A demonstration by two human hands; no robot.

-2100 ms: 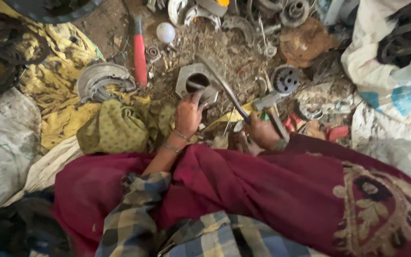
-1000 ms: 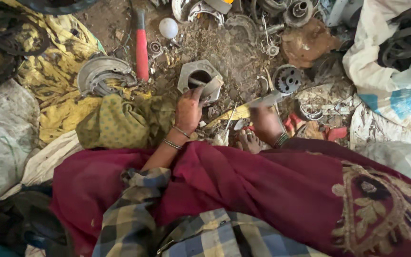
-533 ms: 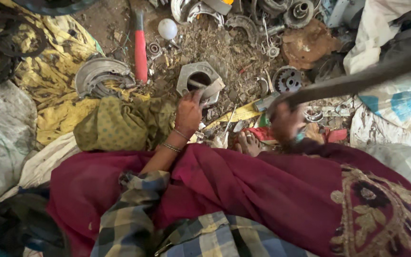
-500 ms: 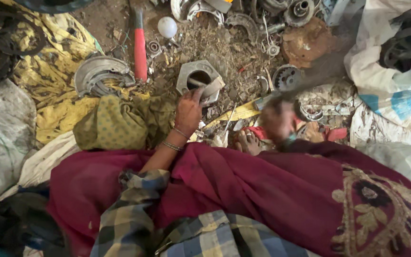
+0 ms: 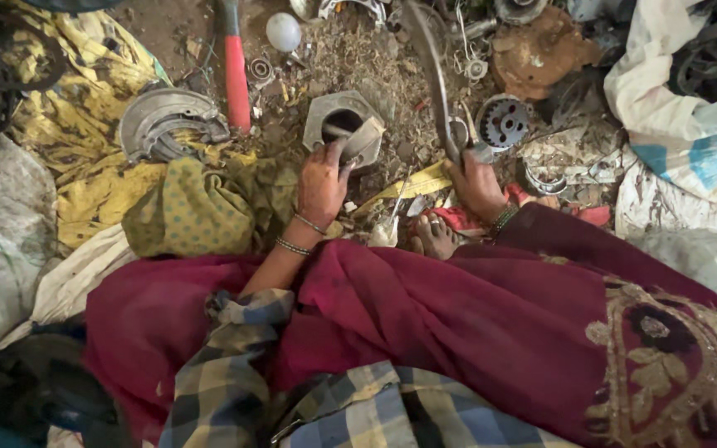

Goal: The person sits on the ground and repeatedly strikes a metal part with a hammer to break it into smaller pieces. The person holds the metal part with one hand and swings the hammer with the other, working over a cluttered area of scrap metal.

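My left hand rests on a grey metal housing with a round dark hole, gripping a small rectangular metal piece at its near edge. My right hand grips the lower end of a long curved metal bar, which points away from me over the scrap. Both wrists carry bangles. A bare foot shows between the hands, just beyond my dark red cloth.
A red-handled tool, a white bulb, a curved grey plate, a toothed gear and a rusty disc lie in the debris. Yellow cloth spreads left, white sacks right.
My right hand swung the long bar up and across to the right, then brought it back down; it now points away over the scrap. My left hand stayed on the grey housing.
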